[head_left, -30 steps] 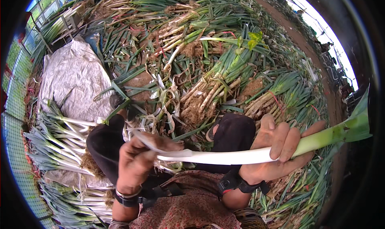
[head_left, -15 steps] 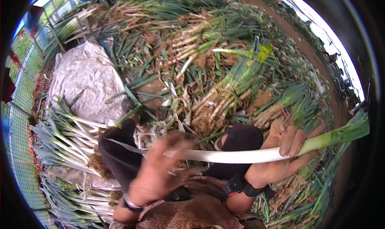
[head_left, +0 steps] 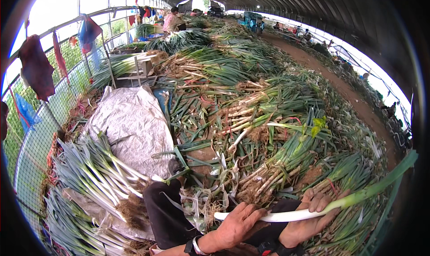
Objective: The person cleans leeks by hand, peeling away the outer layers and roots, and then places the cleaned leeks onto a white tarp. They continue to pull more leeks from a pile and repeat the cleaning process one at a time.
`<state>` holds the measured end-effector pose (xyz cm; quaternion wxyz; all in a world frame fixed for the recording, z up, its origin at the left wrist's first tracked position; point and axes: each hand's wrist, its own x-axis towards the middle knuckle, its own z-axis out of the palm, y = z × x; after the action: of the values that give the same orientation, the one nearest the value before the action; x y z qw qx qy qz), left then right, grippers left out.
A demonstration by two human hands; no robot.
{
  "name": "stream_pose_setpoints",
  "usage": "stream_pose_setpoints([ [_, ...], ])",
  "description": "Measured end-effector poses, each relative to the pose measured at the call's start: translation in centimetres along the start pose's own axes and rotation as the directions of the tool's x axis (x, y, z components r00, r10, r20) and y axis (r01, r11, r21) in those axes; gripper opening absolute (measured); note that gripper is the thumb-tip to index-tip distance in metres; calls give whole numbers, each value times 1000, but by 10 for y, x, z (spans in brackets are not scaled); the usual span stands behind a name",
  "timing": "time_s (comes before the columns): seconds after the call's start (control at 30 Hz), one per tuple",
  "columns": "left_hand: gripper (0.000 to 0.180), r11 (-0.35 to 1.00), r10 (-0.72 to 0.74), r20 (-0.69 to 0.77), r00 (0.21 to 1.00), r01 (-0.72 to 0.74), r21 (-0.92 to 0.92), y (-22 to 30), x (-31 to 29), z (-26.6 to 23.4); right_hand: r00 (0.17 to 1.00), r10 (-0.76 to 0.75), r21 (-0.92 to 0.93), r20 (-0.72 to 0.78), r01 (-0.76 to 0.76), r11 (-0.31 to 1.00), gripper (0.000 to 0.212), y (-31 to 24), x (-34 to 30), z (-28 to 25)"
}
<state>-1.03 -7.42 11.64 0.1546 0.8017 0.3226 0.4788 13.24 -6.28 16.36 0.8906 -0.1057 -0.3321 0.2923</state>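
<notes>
A long green onion (head_left: 283, 217), thick and white with a green top, lies across my lap, its root end toward the left. My right hand (head_left: 309, 220) is closed round it where white turns to green, palm up with the fingers curled over. Nearer the roots, my left hand (head_left: 236, 225) is closed on the white shank. Thin pale roots show just past the left hand. Left of my leg (head_left: 168, 213), a pile of white-stalked green onions (head_left: 107, 180) rests with its roots toward me.
A pale sheet (head_left: 130, 126) spreads ahead on the left. Soil-covered bundles of green onions (head_left: 264, 175) lie ahead and to the right, among loose leaves. A netted fence (head_left: 33, 153) runs along the left. Another person (head_left: 172, 20) sits far ahead; a blue vehicle (head_left: 252, 22) stands beyond.
The view has tilted up, showing the far end of the tunnel. My left hand, blurred in motion before, is now closed on the white shank. The right hand keeps its hold.
</notes>
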Motion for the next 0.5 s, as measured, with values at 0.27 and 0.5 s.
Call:
stream_pose_setpoints([
  [0.27, 31, 999, 44, 17, 999, -45, 30, -2, -13, 14, 998, 11, -29, -57, -13, 1000, 47, -6, 3, -9],
  [0.5, 11, 654, -248, -45, 968, 133, -745, -22, -32, -30, 989, 78, 7, -129, -77, 997, 40, -4, 23, -40],
])
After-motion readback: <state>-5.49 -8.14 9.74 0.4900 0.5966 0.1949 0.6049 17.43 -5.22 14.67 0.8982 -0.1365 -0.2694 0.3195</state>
